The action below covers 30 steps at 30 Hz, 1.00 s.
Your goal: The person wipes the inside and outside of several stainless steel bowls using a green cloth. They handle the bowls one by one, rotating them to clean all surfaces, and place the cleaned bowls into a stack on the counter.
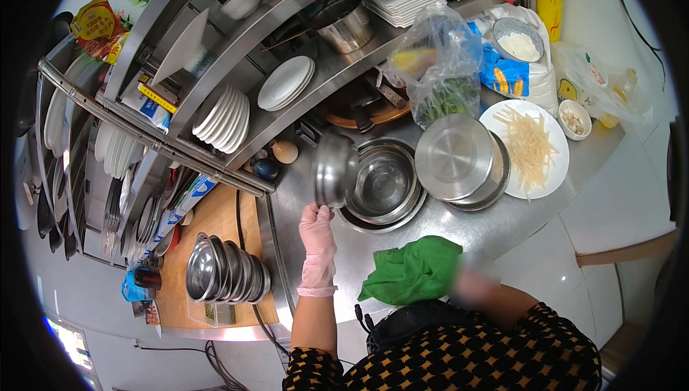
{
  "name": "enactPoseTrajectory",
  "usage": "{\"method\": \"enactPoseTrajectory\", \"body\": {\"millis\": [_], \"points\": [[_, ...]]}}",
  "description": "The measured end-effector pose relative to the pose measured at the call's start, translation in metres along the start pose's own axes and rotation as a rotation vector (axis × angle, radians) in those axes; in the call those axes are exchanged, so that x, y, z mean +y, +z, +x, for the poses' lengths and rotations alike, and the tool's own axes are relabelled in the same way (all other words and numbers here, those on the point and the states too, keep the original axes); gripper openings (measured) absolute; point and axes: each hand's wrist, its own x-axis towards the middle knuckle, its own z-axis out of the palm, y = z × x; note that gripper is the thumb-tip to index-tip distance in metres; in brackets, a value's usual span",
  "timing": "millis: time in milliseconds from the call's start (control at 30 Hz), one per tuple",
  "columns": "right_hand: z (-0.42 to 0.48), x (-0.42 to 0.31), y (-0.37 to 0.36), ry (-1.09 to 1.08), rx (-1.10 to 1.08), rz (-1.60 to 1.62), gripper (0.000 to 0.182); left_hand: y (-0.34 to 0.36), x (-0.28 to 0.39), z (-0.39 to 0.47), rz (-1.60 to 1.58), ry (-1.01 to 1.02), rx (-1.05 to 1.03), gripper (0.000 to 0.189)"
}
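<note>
My left hand (318,229), in a pink glove, grips the rim of a stainless steel bowl (335,170), which is tilted on its side above the steel counter. Just right of that bowl, several nested steel bowls (383,183) lie on the counter. My right hand (473,278) is blurred; a bunched green cloth (414,270) hangs at it, and the fingers are hidden. Farther right, a round metal pan or lid (454,157) rests bottom up over another round metal vessel. Beside it a white plate (560,167) bears pale cut strips (525,148).
A leaning stack of steel bowls (229,270) stands on the wooden board (183,224) at left. Metal shelves (317,103) with plates and a pot (344,25) rise behind. Plastic bags (444,62), a flour sack (538,81) and a small white bowl (574,120) are at the back right.
</note>
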Motion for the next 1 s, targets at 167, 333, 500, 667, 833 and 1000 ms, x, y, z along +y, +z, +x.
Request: {"method": "enactPoseTrajectory", "body": {"millis": [167,333,500,667,833,1000], "points": [[-0.004,0.011,0.003,-0.193,0.094,0.017,0.033,-0.009,0.010,-0.006,-0.340,-0.155,0.149,0.006],[-0.006,0.035,0.015,-0.356,0.246,0.130,0.036,-0.014,0.012,-0.012,-0.585,-0.137,0.155,0.007],[-0.006,0.031,0.014,-0.367,0.226,0.075,0.036,-0.008,0.020,-0.016,-0.739,-0.162,0.148,0.008],[-0.006,0.060,0.043,-0.339,0.253,0.366,0.035,-0.009,0.031,-0.018,-0.685,-0.142,0.111,0.008],[-0.007,0.069,0.055,-0.310,0.253,0.290,0.034,-0.019,0.029,-0.018,-0.635,-0.174,0.075,0.006],[-0.008,0.078,0.066,-0.278,0.277,0.215,0.033,-0.033,0.029,-0.029,-0.497,-0.120,0.026,0.008]]}}
